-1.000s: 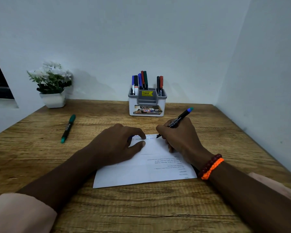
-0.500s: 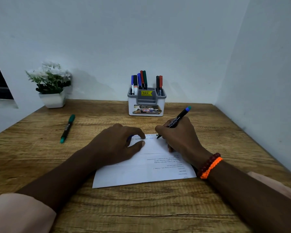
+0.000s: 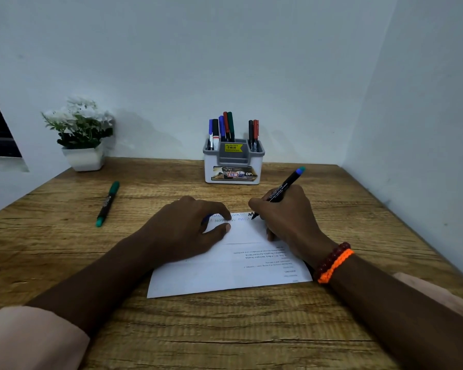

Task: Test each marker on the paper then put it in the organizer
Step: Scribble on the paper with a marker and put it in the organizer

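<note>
A white paper (image 3: pixel 225 273) with printed text lies on the wooden desk, with zigzag test lines along its far edge. My right hand (image 3: pixel 286 217) grips a black marker (image 3: pixel 282 189) with a blue end, its tip touching the paper's far edge by a dark scribble. My left hand (image 3: pixel 185 231) rests on the paper with curled fingers, and a small blue cap (image 3: pixel 205 218) peeks out from under them. The white and grey organizer (image 3: pixel 233 162) stands at the back against the wall and holds several markers. A green marker (image 3: pixel 107 203) lies loose on the desk at the left.
A white pot with white flowers (image 3: pixel 82 134) stands at the back left corner. Walls close off the desk behind and on the right. Bare wood shows in front of the paper and between the paper and the organizer.
My right hand has edged slightly left with the marker tip on the paper's far edge. My left hand and the green marker have stayed put.
</note>
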